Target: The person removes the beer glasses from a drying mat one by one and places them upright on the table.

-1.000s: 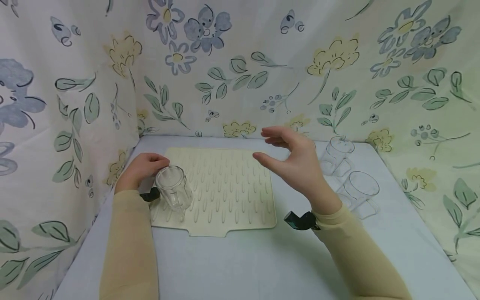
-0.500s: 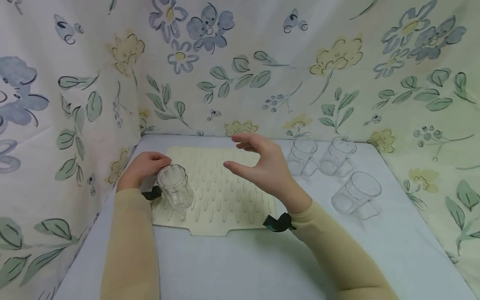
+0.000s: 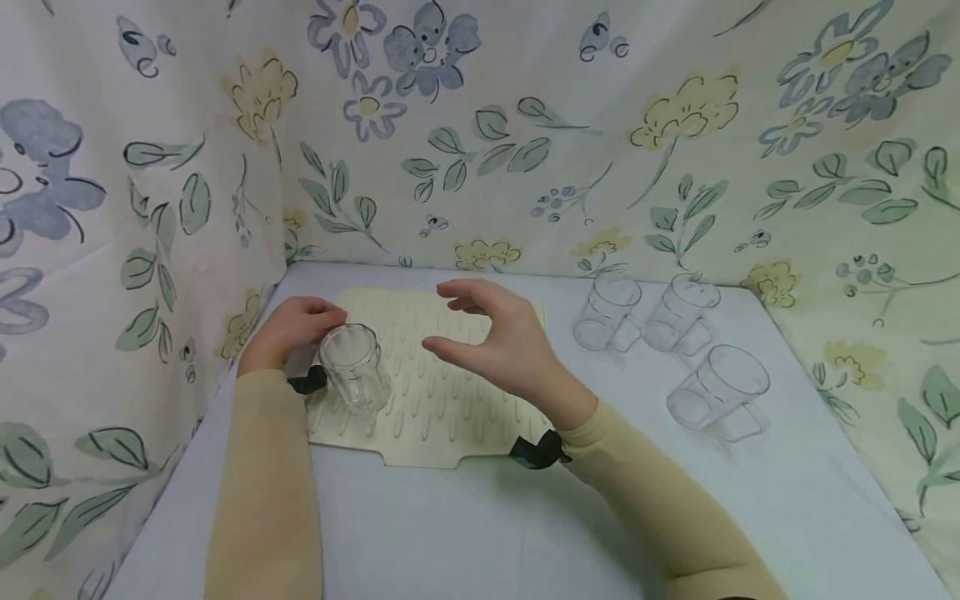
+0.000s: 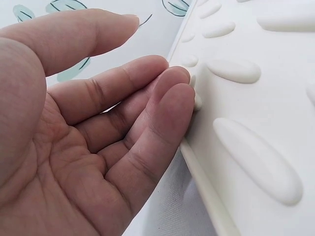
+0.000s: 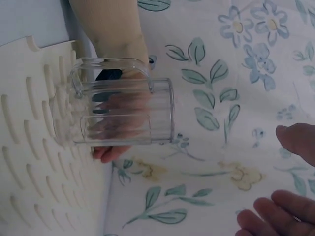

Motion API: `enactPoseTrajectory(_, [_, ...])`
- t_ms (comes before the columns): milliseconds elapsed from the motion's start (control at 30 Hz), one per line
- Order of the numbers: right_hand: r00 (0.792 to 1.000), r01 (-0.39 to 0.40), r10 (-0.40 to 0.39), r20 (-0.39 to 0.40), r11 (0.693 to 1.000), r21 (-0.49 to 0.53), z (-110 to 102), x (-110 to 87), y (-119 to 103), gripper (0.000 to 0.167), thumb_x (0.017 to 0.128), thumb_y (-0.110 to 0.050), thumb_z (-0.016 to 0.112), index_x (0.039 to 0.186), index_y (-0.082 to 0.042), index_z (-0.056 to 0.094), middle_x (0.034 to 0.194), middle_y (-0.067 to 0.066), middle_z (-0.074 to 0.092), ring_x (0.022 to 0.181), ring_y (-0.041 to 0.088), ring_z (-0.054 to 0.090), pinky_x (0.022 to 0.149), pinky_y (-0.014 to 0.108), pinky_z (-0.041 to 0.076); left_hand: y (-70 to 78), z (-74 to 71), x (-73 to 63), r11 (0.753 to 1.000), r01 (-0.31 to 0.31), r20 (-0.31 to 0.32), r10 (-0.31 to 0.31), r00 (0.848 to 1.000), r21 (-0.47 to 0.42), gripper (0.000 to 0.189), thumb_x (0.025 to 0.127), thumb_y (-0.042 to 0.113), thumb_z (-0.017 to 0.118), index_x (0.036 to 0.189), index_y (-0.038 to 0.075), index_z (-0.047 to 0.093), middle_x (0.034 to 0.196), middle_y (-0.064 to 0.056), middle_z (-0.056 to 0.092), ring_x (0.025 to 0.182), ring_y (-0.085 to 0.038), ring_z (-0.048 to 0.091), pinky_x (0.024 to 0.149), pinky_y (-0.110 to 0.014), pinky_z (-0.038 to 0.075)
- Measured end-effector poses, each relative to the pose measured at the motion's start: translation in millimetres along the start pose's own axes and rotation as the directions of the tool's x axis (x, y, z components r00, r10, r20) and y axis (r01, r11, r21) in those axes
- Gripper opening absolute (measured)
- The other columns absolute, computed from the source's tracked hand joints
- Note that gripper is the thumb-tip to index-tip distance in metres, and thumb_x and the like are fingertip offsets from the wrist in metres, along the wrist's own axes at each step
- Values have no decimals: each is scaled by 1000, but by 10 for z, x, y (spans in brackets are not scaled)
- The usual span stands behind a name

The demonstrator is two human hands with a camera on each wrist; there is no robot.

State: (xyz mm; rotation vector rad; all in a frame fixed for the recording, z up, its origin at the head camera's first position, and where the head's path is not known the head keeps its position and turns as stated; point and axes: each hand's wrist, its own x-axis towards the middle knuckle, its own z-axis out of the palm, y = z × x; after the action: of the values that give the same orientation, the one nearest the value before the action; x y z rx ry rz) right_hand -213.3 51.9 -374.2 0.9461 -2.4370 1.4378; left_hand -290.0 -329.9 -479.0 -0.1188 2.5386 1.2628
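Note:
A clear glass mug [image 3: 354,371] stands upside down on the left part of a cream drying mat [image 3: 427,454] with raised oval ridges. My left hand [image 3: 288,332] is behind and left of the mug; in the left wrist view its fingertips touch the edge of the mat [image 4: 266,103], the thumb held apart. Over the mat's right half hovers my right hand [image 3: 504,343], thumb and fingers spread wide with nothing between them. From the right wrist view, the mug [image 5: 125,115] lies beyond my right fingers [image 5: 280,214], with the left hand partly seen through its glass.
To the right of the mat stand three more clear glass mugs: two at the back [image 3: 606,315], [image 3: 678,315] and one nearer [image 3: 716,390]. A white cloth covers the table [image 3: 450,533]. Floral curtain [image 3: 525,125] hangs around the back and both sides.
My right hand has moved left, from beside the glass mugs to over the mat, uncovering one back mug. The left hand has stayed at the mat's edge, and the view has shifted slightly.

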Motion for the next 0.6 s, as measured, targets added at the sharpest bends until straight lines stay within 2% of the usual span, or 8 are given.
enactPoseTrajectory(100, [1000,-16,15,21,1000,6,52,4,-15,64,89,-32,96,146,-18,71,144,-1,74,127,20,73,115,36,58,25,-3,1,1000,6,0,-6,1000,11,60,112,49,63,151,3,65,155,-23,61,139,-39,58,120,-58,48])
enactPoseTrajectory(300, [998,-27,28,61,999,-26,198,12,-34,66,89,-36,96,147,-21,69,145,-9,72,127,12,71,113,31,58,10,11,2,1000,18,2,-18,1000,25,63,112,53,61,153,4,63,157,-23,59,142,-40,56,122,-61,47])
enactPoseTrajectory(600, [993,-43,46,107,999,-27,380,12,-41,67,89,-39,96,147,-21,69,147,-11,71,129,10,70,113,30,58,-3,28,31,999,34,2,-34,999,10,64,112,54,62,152,5,63,156,-22,59,141,-40,55,124,-63,46])
